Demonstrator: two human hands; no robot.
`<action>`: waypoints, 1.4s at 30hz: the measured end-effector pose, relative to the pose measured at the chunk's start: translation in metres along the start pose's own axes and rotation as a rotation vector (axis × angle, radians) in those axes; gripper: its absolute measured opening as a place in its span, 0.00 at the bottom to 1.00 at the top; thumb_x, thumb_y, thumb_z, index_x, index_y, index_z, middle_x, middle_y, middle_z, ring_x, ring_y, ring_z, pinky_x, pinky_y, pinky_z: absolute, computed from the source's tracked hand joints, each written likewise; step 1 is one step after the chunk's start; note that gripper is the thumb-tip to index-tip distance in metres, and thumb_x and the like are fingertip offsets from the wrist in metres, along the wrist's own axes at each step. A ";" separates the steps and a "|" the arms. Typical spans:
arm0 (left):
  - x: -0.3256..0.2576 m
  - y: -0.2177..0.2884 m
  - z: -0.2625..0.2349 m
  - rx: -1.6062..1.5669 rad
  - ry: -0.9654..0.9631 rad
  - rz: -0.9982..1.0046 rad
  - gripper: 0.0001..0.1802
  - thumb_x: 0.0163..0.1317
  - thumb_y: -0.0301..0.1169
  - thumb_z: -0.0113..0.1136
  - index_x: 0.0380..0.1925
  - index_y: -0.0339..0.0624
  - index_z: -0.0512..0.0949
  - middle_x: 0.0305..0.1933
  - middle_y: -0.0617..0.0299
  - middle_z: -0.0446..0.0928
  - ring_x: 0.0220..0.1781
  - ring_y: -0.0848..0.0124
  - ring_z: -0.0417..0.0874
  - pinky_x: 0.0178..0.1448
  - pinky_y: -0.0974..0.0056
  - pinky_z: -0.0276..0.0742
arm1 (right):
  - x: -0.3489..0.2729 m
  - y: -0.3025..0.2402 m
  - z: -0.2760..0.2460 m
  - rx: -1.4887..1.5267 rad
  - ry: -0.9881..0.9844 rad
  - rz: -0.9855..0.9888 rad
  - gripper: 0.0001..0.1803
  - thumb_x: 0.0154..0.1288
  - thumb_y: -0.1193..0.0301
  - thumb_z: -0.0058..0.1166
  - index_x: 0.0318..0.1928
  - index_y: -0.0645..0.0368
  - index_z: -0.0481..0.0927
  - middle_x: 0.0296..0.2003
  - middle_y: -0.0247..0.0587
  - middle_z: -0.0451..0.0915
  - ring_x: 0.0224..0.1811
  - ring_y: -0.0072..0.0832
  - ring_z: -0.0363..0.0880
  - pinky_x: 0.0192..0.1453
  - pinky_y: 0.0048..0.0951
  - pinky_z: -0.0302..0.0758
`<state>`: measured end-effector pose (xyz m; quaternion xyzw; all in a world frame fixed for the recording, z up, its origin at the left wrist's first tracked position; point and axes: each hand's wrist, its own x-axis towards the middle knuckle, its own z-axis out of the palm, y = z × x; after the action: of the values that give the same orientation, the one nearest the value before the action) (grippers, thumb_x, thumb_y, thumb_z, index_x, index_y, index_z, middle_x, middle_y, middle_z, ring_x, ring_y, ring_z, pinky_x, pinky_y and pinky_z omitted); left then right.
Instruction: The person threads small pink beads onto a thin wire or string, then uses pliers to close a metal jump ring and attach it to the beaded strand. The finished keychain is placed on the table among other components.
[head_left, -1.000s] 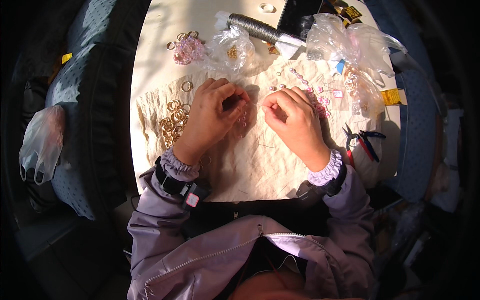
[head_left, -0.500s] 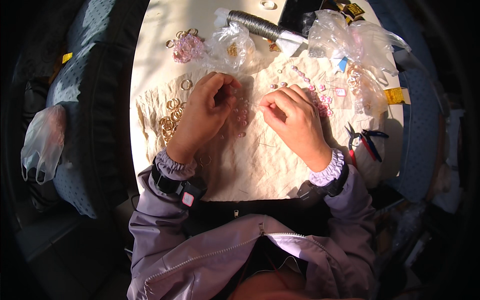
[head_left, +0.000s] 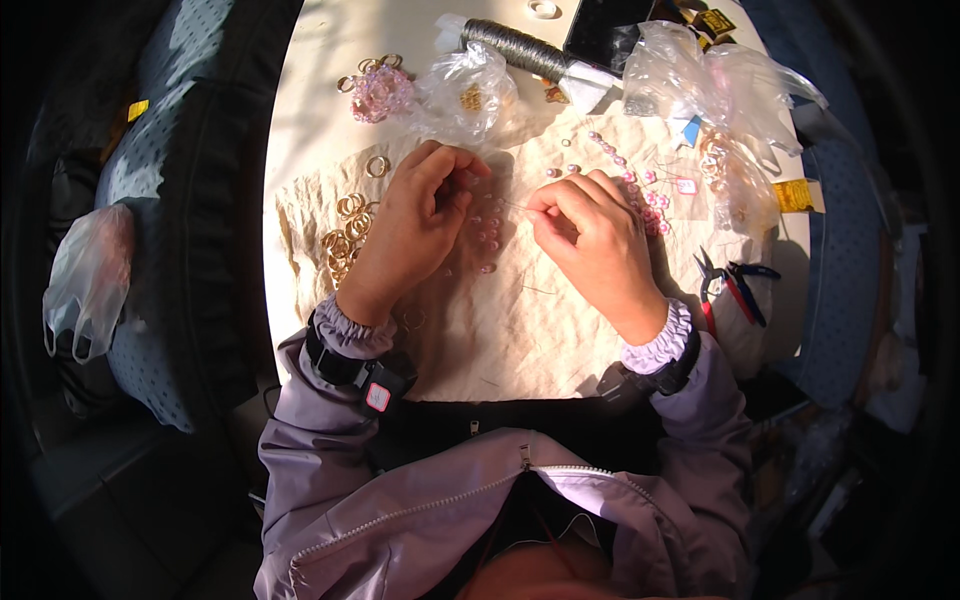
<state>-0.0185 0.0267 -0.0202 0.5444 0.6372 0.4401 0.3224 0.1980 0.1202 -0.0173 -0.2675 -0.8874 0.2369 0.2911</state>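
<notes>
Threading looks underway: right hand (head_left: 598,245) pinches a thin wire (head_left: 512,206) toward the left hand (head_left: 415,225), whose curled fingers hide any bead. Loose pink beads (head_left: 487,232) sit at 6 o'clock; next probably needs steady aim.

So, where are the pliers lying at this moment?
The pliers lie at the right edge of the cream cloth, just beyond the right hand.

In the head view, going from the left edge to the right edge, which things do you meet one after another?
Clear plastic bag hanging at the far left → gold rings piled on the cloth → left hand → right hand → pliers with red and blue handles → yellow tag near the table's right edge.
</notes>
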 end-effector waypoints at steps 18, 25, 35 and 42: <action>0.001 0.001 0.003 0.009 0.010 0.051 0.11 0.63 0.18 0.72 0.45 0.38 0.88 0.46 0.55 0.80 0.47 0.58 0.85 0.51 0.59 0.82 | -0.001 -0.001 -0.001 0.006 -0.048 -0.026 0.07 0.66 0.75 0.69 0.39 0.55 0.81 0.39 0.37 0.84 0.47 0.40 0.84 0.53 0.41 0.82; 0.001 0.000 0.005 0.049 0.029 0.088 0.10 0.61 0.20 0.73 0.42 0.39 0.88 0.43 0.54 0.82 0.49 0.53 0.84 0.56 0.53 0.81 | -0.001 -0.001 -0.002 0.000 -0.059 -0.010 0.07 0.66 0.76 0.68 0.39 0.56 0.81 0.39 0.38 0.84 0.46 0.40 0.84 0.53 0.41 0.82; 0.002 0.000 0.008 0.140 -0.002 0.124 0.09 0.62 0.22 0.76 0.42 0.41 0.89 0.42 0.59 0.81 0.47 0.59 0.84 0.55 0.56 0.80 | 0.000 0.000 0.000 -0.011 -0.039 -0.031 0.07 0.67 0.75 0.69 0.39 0.56 0.82 0.40 0.37 0.84 0.47 0.40 0.83 0.54 0.41 0.82; 0.000 0.004 0.005 0.097 -0.056 0.034 0.08 0.69 0.22 0.76 0.46 0.36 0.88 0.49 0.61 0.78 0.48 0.71 0.85 0.52 0.67 0.83 | 0.001 0.002 0.000 0.087 0.013 -0.028 0.07 0.69 0.74 0.70 0.40 0.56 0.82 0.39 0.37 0.83 0.46 0.40 0.83 0.52 0.42 0.80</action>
<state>-0.0129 0.0278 -0.0184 0.5822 0.6392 0.3988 0.3059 0.1978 0.1216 -0.0183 -0.2434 -0.8780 0.2696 0.3117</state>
